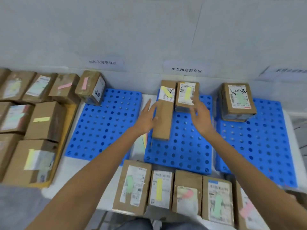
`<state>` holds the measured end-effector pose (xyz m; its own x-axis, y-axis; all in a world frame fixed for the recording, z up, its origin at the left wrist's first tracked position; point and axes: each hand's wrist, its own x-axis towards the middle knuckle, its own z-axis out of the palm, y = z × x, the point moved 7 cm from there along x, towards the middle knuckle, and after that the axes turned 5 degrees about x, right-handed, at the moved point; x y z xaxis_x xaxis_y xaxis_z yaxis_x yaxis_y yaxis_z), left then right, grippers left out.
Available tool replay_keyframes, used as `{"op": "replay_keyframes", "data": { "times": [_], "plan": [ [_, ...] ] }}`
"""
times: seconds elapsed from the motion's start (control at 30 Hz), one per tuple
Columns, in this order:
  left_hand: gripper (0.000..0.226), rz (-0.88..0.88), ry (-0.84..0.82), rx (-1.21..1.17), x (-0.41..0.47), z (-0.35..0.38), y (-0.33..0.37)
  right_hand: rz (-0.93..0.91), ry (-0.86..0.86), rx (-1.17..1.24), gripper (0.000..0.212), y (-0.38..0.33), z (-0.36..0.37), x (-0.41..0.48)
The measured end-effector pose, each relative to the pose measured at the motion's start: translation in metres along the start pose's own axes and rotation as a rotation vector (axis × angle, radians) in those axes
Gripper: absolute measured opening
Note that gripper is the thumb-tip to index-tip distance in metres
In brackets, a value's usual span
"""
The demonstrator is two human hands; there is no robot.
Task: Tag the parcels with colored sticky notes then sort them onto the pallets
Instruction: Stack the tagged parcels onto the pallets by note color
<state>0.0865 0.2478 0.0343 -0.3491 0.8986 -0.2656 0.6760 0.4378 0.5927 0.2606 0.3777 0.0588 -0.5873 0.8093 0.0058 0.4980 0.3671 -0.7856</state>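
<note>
At centre frame, on the middle pallet (179, 146): nudge the long parcel (163, 127) square against its yellow-tagged neighbour (184, 90), with left grip (146, 117) and right grip (200, 118) both wide, holding nothing.

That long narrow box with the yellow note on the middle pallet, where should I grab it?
Take the long box by its two long sides on the near half, coming from above. It lies flat on the middle pallet, probably narrow enough for fingers and thumb to span, and that half juts past the neighbouring box, so both sides look free there.
</note>
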Motion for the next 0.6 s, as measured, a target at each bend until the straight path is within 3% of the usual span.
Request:
{"op": "replay_keyframes", "data": {
  "times": [0.07, 0.13, 0.23, 0.33, 0.43, 0.6],
  "plan": [
    [0.052, -0.013, 0.158, -0.077, -0.046, -0.015, -0.017, 0.029, -0.084, 0.089, 0.028, -0.022, 0.016, -0.060],
    [0.044, -0.048, 0.189, -0.122, -0.105, -0.010, -0.043, 0.050, -0.239, 0.219, 0.021, -0.039, 0.048, -0.121],
    [0.045, -0.212, 0.069, -0.202, -0.191, 0.023, -0.088, 0.218, -0.442, 0.245, 0.019, -0.034, 0.107, -0.193],
    [0.070, -0.397, -0.089, -0.215, -0.247, 0.058, -0.121, 0.328, -0.623, 0.124, 0.024, -0.028, 0.154, -0.247],
    [0.067, -0.606, -0.235, -0.329, -0.268, 0.088, -0.138, 0.245, -0.616, 0.136, 0.032, -0.049, 0.168, -0.268],
    [0.064, -0.572, -0.190, -0.327, -0.260, 0.104, -0.147, 0.382, -0.455, 0.194, 0.043, -0.044, 0.184, -0.278]
  ]
}}
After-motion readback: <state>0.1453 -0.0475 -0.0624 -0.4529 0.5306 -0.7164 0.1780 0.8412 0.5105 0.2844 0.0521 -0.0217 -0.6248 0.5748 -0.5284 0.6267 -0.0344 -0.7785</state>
